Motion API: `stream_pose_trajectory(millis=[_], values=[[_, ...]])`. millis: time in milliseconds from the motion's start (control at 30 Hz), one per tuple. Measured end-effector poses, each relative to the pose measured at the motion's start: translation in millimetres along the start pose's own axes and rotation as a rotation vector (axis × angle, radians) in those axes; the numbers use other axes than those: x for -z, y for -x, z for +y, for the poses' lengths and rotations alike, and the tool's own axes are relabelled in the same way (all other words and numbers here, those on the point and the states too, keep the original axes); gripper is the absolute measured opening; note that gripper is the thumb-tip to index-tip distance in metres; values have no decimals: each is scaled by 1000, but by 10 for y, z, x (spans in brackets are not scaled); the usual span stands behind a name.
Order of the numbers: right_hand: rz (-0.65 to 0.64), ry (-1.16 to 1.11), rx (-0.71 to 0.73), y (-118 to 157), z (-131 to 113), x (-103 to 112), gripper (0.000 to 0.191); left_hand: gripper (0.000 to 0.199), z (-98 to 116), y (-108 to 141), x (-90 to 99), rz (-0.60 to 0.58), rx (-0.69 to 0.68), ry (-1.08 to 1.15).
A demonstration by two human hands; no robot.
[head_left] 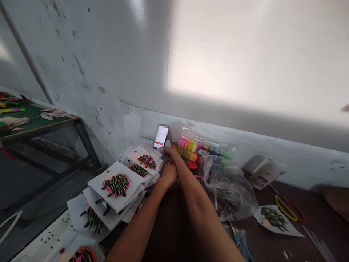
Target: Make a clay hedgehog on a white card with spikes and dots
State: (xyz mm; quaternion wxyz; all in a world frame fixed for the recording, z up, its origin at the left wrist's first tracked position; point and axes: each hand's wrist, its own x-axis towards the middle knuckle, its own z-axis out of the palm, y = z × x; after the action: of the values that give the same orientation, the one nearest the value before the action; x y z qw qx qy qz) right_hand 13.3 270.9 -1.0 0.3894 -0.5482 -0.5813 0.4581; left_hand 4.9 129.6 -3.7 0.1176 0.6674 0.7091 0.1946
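Note:
My left hand (pixel 169 172) rests on the dark table, its fingers curled and whatever is under them hidden. Just beyond it my right hand (pixel 170 151) reaches past, fingertips near the lower edge of a lit phone (pixel 160 137) that leans toward the wall; its fingers are too small to read. To the left lie stacked white cards, the top one (pixel 116 183) bearing a spiky hedgehog-like figure in dark strips with green bits. On the right, beside my right forearm, is a clear bag of colourful clay packs (pixel 191 148), with a red piece (pixel 192 166) in front.
A crumpled clear plastic bag (pixel 229 185) lies right of my arms. Farther right are a white cup (pixel 265 175), yellow and red scissors (pixel 289 208) and another figure card (pixel 276 220). A green-topped table (pixel 32 122) stands at the far left.

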Motion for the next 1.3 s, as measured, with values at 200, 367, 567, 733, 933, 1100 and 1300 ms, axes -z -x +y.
stream_pose_trajectory(millis=[200,367,567,733,933,1100,1300], values=[[9,37,-95,-10,-31,10,14,31,-13,13,-8,36,14,121],[5,-3,-122,18,-84,-10,14,33,15,42,48,-5,1,15],[16,-42,-147,-44,-89,-19,14,37,60,65,115,-21,-13,-34],[29,-51,-147,-106,-53,-37,19,39,55,67,108,-18,-3,-44],[48,-38,-134,-171,20,-83,23,39,40,63,92,-25,-17,-102],[49,-29,-119,-201,78,-105,19,40,20,43,112,-54,-48,-118],[43,-28,-106,-214,113,-106,23,41,-9,-3,58,30,-11,-121]])
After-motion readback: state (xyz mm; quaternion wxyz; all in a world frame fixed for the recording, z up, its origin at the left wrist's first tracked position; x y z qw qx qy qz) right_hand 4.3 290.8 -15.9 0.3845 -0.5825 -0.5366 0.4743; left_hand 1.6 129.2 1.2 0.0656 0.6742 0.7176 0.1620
